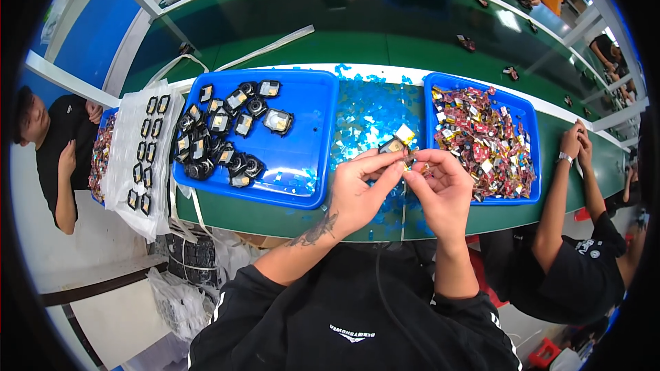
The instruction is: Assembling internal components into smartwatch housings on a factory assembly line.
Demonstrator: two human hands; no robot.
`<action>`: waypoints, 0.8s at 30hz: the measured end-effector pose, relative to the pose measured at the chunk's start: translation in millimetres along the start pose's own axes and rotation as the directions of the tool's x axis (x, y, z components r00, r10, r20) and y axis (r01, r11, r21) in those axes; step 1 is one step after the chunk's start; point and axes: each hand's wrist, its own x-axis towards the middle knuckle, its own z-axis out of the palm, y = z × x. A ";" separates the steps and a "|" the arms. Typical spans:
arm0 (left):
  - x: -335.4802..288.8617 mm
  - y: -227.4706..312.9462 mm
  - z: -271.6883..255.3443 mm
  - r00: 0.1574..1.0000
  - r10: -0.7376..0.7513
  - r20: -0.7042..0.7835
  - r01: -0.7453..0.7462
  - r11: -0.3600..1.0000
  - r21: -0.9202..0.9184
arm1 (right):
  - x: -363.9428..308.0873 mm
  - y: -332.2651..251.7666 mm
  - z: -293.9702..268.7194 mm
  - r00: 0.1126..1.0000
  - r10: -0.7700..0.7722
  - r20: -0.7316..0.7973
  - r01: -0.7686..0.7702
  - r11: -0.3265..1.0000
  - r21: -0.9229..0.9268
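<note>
Black-framed module (pixel 392 146) is in hand, held over the worktop (pixel 495 216), just right of the blue parts tray (pixel 302 134). Left hand (pixel 361 189): thumb and forefinger look clamped on it. Right hand (pixel 443 185): fingers pinched together on a small piece (pixel 410 163) at the near edge; can't tell what it is, mostly hidden. Pale square tab (pixel 404 133) shows at the module's far right corner; joined or just behind, can't tell.

Reads as fine two-handed work at that edge, fitting or stripping unclear. Either way: left hand is the fixture, right does the moving. Grip the frame by its rim, thumb off the face, so no smear. Pinch the small piece close to its root, short even stroke along its own line, no twist. If it's thin ribbon, a kink probably kills it. Tilt the module so the joint shows past the thumbs; both hands crowd it.

Blue film scraps (pixel 364 113) litter the worktop right of the tray; watch for one sticking to the part. Boards bin (pixel 430 103) is further right of the tray, piled loose; work clear of its rim. Other modules (pixel 220 121) lie heaped in the tray's left half.
</note>
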 end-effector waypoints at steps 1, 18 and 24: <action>0.4 -5.6 -0.4 1.000 -0.002 -0.025 0.002 1.000 -0.006 | -1.0 -2.4 2.2 1.000 0.003 0.000 -0.003 1.000 0.000; -4.8 0.2 1.6 0.997 -0.026 -0.071 0.028 0.999 0.036 | -0.8 -5.7 1.0 0.996 -0.016 0.087 0.035 0.976 -0.213; -8.3 -4.1 10.4 0.997 0.002 -0.082 -0.007 0.998 -0.055 | 1.1 -14.9 -14.4 0.972 0.146 0.182 -0.136 0.988 -0.069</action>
